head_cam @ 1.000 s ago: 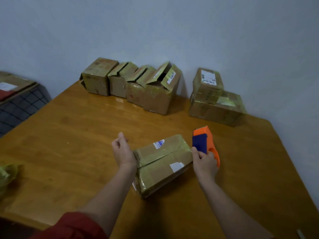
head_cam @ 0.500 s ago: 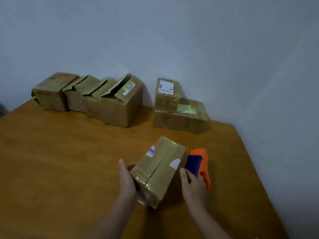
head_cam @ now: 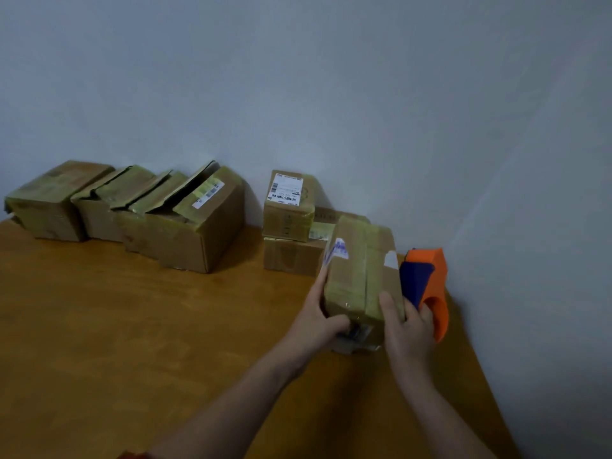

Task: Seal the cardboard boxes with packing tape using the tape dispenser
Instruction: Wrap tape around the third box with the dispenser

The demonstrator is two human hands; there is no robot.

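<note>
A small taped cardboard box (head_cam: 359, 273) with a blue-and-white sticker is held off the wooden table (head_cam: 132, 326), tilted lengthwise away from me. My left hand (head_cam: 319, 318) grips its left near corner, thumb across the near end. My right hand (head_cam: 405, 326) holds the orange-and-blue tape dispenser (head_cam: 427, 286) and presses its thumb on the box's right near edge. The dispenser's tape roll is hidden.
Against the wall stands a row of brown boxes (head_cam: 132, 210), several with flaps raised. To their right a small labelled box (head_cam: 288, 203) sits on a wider flat box (head_cam: 293, 256), just behind the held one. The table's right edge runs close beside the dispenser.
The box rose off the table and swung towards the stacked boxes at the back right, turning lengthwise. Both hands and the dispenser went with it, and my view turned right.
</note>
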